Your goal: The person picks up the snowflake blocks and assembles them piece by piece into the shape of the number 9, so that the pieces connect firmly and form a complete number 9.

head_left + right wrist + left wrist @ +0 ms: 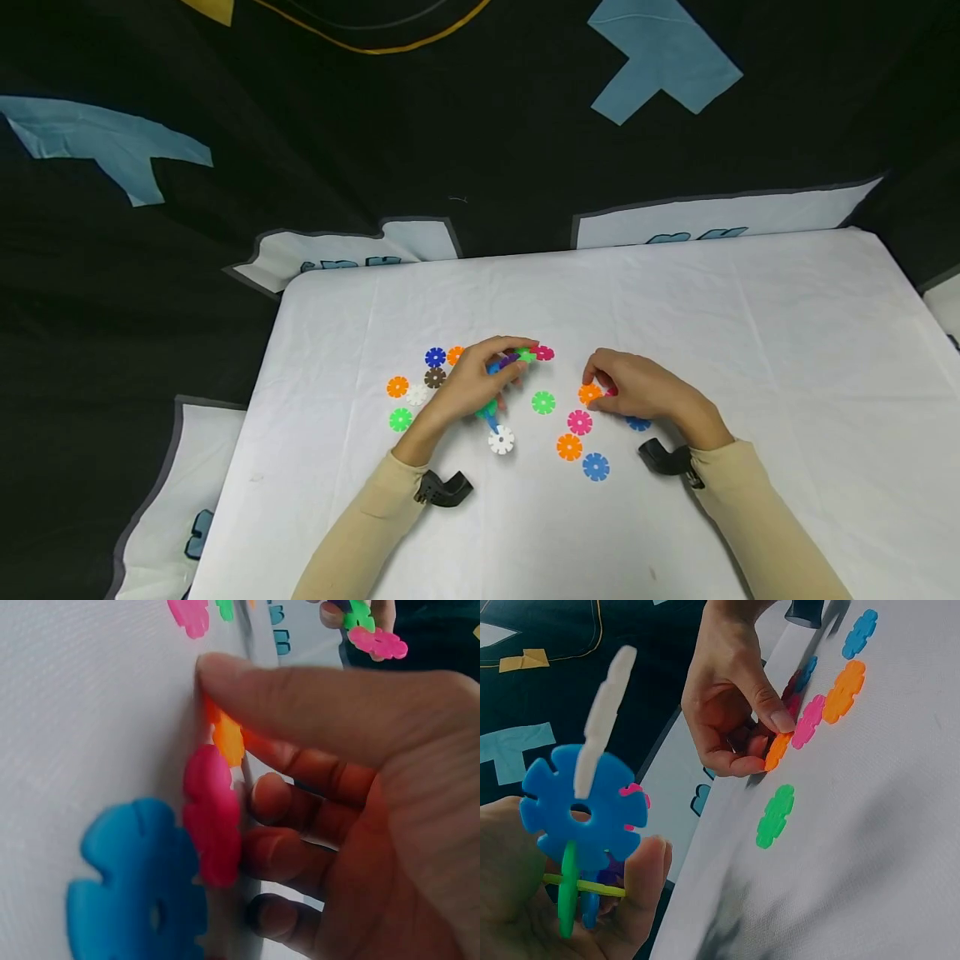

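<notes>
My left hand point(468, 379) grips a cluster of joined notched plastic discs above the table. In the left wrist view its blue disc point(551, 795) faces the camera, with a white disc point(604, 724) slotted upright into it and a green disc point(568, 900) below. Purple and pink pieces are partly hidden behind. Thumb and fingertip of my right hand point(641, 385) pinch an orange disc point(589, 394) by its edges, at the tabletop. Beside that hand lie a pink disc point(211, 817) and a blue disc point(135, 847), both apart from its grip.
On the white-clothed table point(750, 350), a loose green disc point(543, 402) lies between the hands. Nearer the front are pink point(580, 422), orange point(569, 447) and blue discs point(596, 467). Several more, including a brown disc point(435, 378), lie left of the left hand.
</notes>
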Demonstrator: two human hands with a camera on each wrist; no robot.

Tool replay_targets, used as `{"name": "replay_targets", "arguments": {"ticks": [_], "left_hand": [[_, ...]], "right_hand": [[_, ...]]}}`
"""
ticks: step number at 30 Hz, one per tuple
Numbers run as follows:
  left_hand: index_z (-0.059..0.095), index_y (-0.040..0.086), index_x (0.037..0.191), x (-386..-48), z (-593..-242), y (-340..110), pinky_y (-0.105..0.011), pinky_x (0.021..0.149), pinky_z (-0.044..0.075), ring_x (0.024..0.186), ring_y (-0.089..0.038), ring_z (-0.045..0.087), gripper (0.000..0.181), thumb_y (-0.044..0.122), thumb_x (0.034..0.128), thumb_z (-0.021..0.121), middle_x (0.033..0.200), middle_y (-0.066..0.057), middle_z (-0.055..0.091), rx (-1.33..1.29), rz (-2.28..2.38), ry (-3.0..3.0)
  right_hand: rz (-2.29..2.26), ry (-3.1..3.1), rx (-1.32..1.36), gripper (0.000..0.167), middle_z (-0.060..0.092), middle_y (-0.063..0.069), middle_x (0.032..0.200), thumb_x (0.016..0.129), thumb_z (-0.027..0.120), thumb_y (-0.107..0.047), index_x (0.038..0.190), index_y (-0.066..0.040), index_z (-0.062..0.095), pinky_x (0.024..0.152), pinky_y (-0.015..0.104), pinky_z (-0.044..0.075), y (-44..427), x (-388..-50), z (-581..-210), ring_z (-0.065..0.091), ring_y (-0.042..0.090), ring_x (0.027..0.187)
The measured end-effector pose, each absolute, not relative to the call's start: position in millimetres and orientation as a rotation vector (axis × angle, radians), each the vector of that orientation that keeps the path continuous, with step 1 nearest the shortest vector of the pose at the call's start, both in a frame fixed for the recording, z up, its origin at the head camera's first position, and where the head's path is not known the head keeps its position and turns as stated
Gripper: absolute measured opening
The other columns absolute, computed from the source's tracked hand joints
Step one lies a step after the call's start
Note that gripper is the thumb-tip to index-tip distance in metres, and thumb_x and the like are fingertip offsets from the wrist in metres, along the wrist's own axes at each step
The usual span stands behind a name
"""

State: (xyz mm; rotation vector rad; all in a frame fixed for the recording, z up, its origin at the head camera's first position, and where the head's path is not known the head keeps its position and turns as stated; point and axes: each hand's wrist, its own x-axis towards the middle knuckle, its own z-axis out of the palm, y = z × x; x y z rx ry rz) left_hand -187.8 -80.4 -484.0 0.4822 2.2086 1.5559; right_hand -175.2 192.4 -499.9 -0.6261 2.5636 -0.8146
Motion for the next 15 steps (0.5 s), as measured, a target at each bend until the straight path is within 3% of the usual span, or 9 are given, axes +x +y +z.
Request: {"name": "replay_targets", "arguments": {"ticks": [6, 9, 15], "left_hand": [[0.065, 0.022, 0.126, -186.7, -484.2, -79.4, -0.035, 0.042, 0.051, 0.043, -0.031, 0.056, 0.029, 0.017, 0.0973, 0.062, 0.088, -0.021, 0.066, 0.488, 1.536, 2.208], [0.066, 0.023, 0.126, -186.5, -483.9, -78.5, -0.033, 0.042, 0.05, 0.044, -0.027, 0.054, 0.029, 0.02, 0.0974, 0.062, 0.091, -0.019, 0.065, 0.507, 1.523, 2.217], [0.064, 0.02, 0.129, -185.9, -484.8, -77.1, -0.032, 0.041, 0.049, 0.047, -0.026, 0.053, 0.031, 0.018, 0.0981, 0.061, 0.099, -0.019, 0.062, 0.511, 1.513, 2.203]], "right_hand": [[-0.986, 2.547, -0.594, 0.036, 0.054, -0.001, 0.075, 0.079, 0.081, -0.022, 0.105, -0.009, 0.06, 0.057, 0.022, 0.045, 191.6, -177.6, -497.5, 0.05, 0.012, 0.067], [-1.211, 2.485, -0.564, 0.035, 0.052, 0.001, 0.07, 0.081, 0.077, -0.012, 0.109, -0.007, 0.057, 0.054, 0.02, 0.042, 190.5, -178.3, -494.6, 0.049, 0.013, 0.061], [-1.542, 2.356, -0.478, 0.035, 0.052, 0.006, 0.082, 0.082, 0.07, 0.003, 0.113, -0.002, 0.055, 0.06, 0.018, 0.042, 186.1, -177.8, -492.6, 0.049, 0.014, 0.07]]}}
